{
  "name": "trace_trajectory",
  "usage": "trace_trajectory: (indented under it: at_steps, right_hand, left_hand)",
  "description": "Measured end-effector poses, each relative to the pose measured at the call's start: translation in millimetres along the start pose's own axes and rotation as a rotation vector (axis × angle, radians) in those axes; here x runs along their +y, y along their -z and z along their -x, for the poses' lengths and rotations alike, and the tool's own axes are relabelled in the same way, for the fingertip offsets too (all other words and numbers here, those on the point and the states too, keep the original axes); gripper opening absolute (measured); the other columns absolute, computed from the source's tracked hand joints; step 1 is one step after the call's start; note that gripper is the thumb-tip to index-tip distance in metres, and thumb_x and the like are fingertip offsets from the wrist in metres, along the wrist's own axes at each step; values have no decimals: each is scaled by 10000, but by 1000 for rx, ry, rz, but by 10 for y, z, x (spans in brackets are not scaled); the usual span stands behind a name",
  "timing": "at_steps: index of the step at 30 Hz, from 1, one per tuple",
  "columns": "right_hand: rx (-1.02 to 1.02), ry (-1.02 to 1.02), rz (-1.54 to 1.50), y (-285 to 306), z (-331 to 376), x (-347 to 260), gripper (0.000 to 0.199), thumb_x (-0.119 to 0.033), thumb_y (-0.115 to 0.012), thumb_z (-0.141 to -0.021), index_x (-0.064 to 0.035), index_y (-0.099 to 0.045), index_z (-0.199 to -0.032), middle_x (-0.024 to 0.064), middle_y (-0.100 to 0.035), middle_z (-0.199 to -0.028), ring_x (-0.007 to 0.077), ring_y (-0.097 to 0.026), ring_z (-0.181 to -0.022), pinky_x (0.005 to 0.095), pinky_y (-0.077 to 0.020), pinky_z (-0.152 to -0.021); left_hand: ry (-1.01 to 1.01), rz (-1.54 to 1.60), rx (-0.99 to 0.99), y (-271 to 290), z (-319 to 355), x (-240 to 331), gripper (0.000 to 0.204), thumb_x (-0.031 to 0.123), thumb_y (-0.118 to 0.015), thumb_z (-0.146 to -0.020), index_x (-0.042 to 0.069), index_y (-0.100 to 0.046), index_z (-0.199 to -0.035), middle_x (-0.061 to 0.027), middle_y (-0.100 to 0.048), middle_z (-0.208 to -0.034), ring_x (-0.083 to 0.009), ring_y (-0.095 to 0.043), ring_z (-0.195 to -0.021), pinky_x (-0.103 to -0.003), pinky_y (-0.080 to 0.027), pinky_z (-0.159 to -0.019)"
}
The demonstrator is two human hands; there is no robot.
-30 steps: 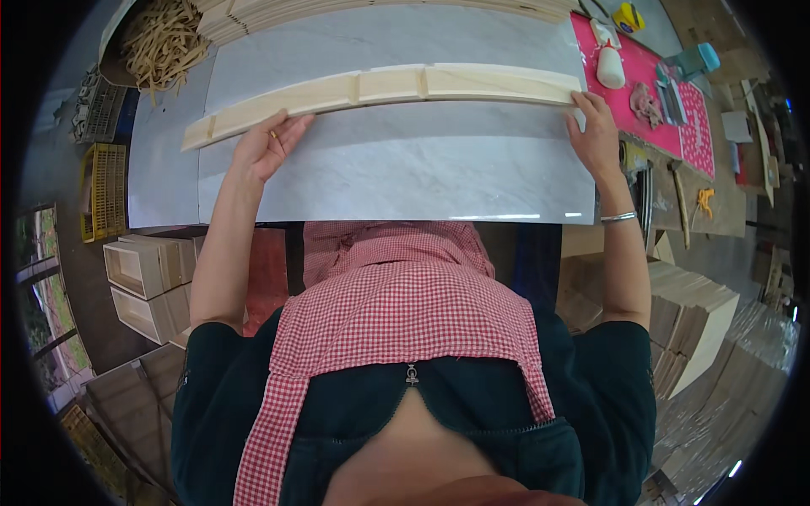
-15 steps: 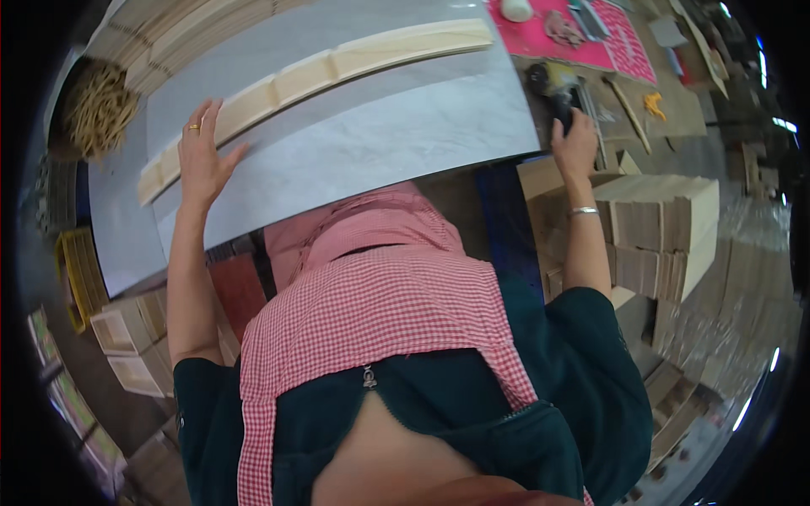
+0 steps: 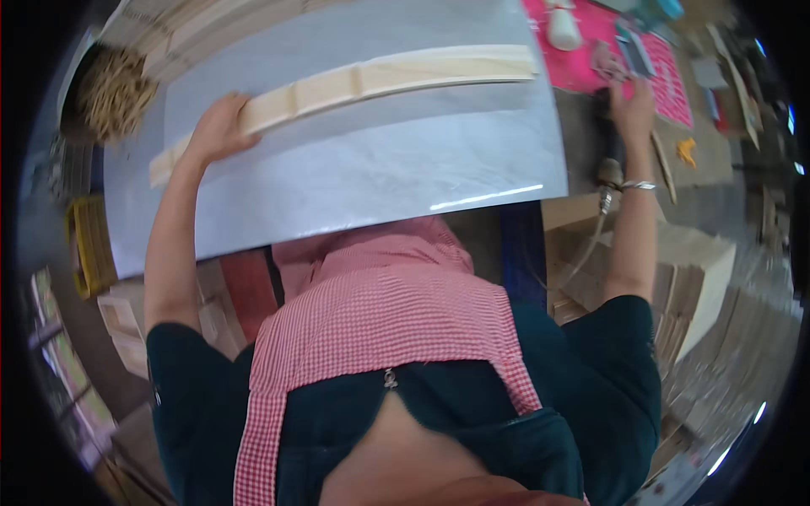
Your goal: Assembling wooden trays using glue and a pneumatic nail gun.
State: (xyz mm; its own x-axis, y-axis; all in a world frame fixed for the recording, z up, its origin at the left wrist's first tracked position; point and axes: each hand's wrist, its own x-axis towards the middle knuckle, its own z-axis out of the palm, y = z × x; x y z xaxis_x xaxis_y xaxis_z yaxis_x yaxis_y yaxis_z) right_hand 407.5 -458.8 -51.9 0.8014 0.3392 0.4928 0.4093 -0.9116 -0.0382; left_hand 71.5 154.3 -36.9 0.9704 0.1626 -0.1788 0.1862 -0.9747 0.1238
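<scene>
A long pale wooden strip (image 3: 405, 76) with raised joints across it lies on the grey-white tabletop (image 3: 380, 160). Near its left end my left hand (image 3: 224, 131) grips it, thumb on the near edge and fingertips hidden behind the far side. My right hand (image 3: 634, 110) reaches past the table's right corner, its fingers stretched and apart, somewhat blurred. Just left of it rests a dark hand tool (image 3: 609, 143) with a metal coupling and hose. Beyond the fingertips a grey-blue flat object (image 3: 637, 52) lies on a pink cloth (image 3: 671, 76).
A white bottle (image 3: 563, 29) and a crumpled rag (image 3: 606, 61) are on the pink cloth. Stacked wooden boards (image 3: 211, 34) line the far left, beside a container of curly wood strips (image 3: 118, 93). Stacked wooden pieces (image 3: 696, 270) stand at my right.
My right hand has moved forward off the dark tool toward the pink cloth, uncovering the coupling and hose. My left hand has closed on the wooden strip. The view has shifted slightly.
</scene>
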Motion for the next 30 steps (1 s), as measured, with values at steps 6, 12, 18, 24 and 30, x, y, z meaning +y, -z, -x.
trace_trajectory:
  at_steps: [6, 12, 18, 24, 30]
  right_hand:
    - [-105, -35, 182, -1667, -980, 1320, 626, -548, -529, -932, -129, -568, -1395, 220, -682, -1216, 456, -648, -1047, 509, -519, -902]
    - [-473, -139, 89, -1695, -1348, 1392, 579, -578, -547, -900, -178, -651, -1305, 130, -732, -1155, 426, -666, -1033, 468, -527, -890]
    - [-394, -318, -633, 494, 209, -1200, 285, -182, -617, -909, -70, -724, -1148, 113, -706, -830, 219, -630, -747, 319, -511, -722]
    - [-241, 500, -664, 254, 1951, -3044, 593, 48, -499, -808, -5, -539, -1397, 184, -594, -1301, 362, -546, -1193, 496, -330, -1136]
    - [-240, 1043, -1071, 274, 2291, -5193, 313, -105, -549, -864, -23, -600, -1162, 127, -565, -1176, 327, -502, -1101, 560, -264, -1173]
  left_hand:
    - [78, -29, -81, 28, -125, 54, 505, 216, -750, -676, 53, -620, -1136, -141, -634, -1071, -359, -597, -978, -426, -492, -883]
    - [93, 67, -85, -407, -361, -550, 448, 327, -814, -637, 25, -672, -936, -174, -658, -936, -393, -617, -841, -440, -523, -787]
    - [-100, -71, 9, 83, -399, -330, 504, 340, -835, -588, 23, -661, -939, -181, -642, -958, -381, -609, -864, -435, -515, -808]
    - [-39, 1433, -370, -593, -413, -1254, 515, 339, -826, -593, 18, -671, -965, -187, -646, -959, -377, -609, -861, -431, -514, -807]
    - [-45, -48, -32, -20, -560, -246, 536, 337, -795, -634, 11, -664, -1039, -196, -654, -1043, -395, -613, -930, -421, -513, -837]
